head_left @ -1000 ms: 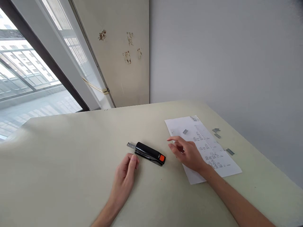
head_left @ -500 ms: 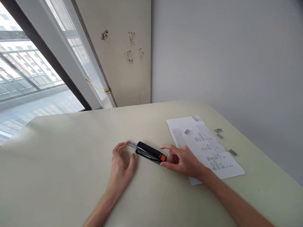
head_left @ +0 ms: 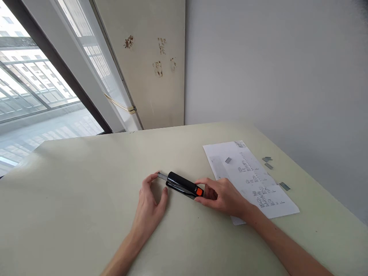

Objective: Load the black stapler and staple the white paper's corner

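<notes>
Stapler sits pinched in my right hand; my left hand, grip apart, touches its protruding metal tray.

Stapler mid-table, between the hands: left hand at its left end, index fingertip by the protruding tray; right hand at its right end, thumb near side, index far side. Paper to the right – right wrist over its near-left part. One staple strip on the paper, other strips on the table just beyond its right edge. Behind the table: panel, window far left – wall behind and right.
</notes>
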`<state>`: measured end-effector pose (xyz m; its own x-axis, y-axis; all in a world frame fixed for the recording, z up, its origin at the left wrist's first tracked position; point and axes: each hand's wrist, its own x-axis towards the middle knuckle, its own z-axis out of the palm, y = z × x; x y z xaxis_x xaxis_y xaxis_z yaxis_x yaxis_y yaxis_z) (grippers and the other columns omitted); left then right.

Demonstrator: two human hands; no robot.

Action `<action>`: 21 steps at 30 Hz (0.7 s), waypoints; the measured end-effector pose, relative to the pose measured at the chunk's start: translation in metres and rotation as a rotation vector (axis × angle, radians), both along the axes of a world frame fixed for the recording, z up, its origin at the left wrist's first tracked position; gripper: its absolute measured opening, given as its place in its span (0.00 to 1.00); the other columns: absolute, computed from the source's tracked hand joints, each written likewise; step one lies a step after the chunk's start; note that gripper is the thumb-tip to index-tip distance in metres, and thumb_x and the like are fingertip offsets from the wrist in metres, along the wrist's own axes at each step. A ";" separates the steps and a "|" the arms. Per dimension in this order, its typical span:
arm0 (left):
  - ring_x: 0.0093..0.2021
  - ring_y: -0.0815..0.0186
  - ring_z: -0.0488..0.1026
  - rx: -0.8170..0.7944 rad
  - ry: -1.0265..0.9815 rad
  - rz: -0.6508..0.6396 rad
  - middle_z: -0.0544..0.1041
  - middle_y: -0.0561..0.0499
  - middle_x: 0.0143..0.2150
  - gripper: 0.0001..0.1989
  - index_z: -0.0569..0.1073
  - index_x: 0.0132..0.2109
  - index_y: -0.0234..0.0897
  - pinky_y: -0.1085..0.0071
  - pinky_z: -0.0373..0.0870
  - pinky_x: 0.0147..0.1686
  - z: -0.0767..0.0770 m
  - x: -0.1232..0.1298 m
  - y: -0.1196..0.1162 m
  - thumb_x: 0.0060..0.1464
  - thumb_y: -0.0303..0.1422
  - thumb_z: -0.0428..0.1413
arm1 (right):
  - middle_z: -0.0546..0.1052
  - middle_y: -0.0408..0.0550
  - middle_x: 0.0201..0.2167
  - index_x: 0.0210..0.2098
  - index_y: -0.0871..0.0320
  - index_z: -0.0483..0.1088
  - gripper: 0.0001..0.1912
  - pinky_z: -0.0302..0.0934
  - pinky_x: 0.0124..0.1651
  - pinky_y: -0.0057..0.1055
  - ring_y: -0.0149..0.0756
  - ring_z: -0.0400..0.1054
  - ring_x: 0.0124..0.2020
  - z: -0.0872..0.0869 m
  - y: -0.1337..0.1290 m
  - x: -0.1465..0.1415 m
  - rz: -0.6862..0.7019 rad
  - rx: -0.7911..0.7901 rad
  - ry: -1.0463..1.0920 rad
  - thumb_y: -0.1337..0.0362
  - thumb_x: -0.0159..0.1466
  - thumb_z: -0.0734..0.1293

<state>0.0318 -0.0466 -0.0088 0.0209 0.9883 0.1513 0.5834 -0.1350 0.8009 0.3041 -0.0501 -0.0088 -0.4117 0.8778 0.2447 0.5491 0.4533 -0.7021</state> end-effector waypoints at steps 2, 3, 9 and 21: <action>0.66 0.48 0.66 0.001 0.009 0.006 0.68 0.41 0.68 0.24 0.60 0.64 0.46 0.59 0.69 0.49 -0.001 0.000 0.000 0.66 0.41 0.57 | 0.75 0.36 0.22 0.54 0.54 0.73 0.18 0.63 0.27 0.26 0.29 0.67 0.22 0.001 0.000 0.000 -0.003 0.005 0.002 0.52 0.70 0.69; 0.66 0.48 0.66 -0.001 0.019 0.008 0.68 0.41 0.68 0.24 0.60 0.64 0.46 0.59 0.69 0.48 -0.001 0.000 0.000 0.66 0.41 0.56 | 0.75 0.36 0.22 0.54 0.54 0.73 0.17 0.63 0.27 0.26 0.29 0.67 0.22 0.001 0.000 -0.001 -0.007 0.009 0.004 0.52 0.70 0.69; 0.67 0.49 0.66 0.005 -0.008 -0.011 0.71 0.42 0.65 0.23 0.62 0.63 0.46 0.57 0.68 0.55 0.001 0.001 -0.001 0.65 0.41 0.57 | 0.75 0.37 0.22 0.54 0.53 0.73 0.15 0.64 0.28 0.27 0.30 0.68 0.22 0.001 -0.001 -0.001 -0.021 0.013 0.016 0.56 0.70 0.69; 0.58 0.51 0.74 -0.029 -0.097 -0.096 0.77 0.44 0.58 0.20 0.65 0.59 0.46 0.56 0.68 0.56 0.014 0.009 -0.008 0.63 0.39 0.59 | 0.75 0.38 0.25 0.53 0.54 0.72 0.14 0.60 0.28 0.28 0.31 0.67 0.23 0.002 0.000 -0.002 -0.041 0.028 -0.037 0.58 0.71 0.68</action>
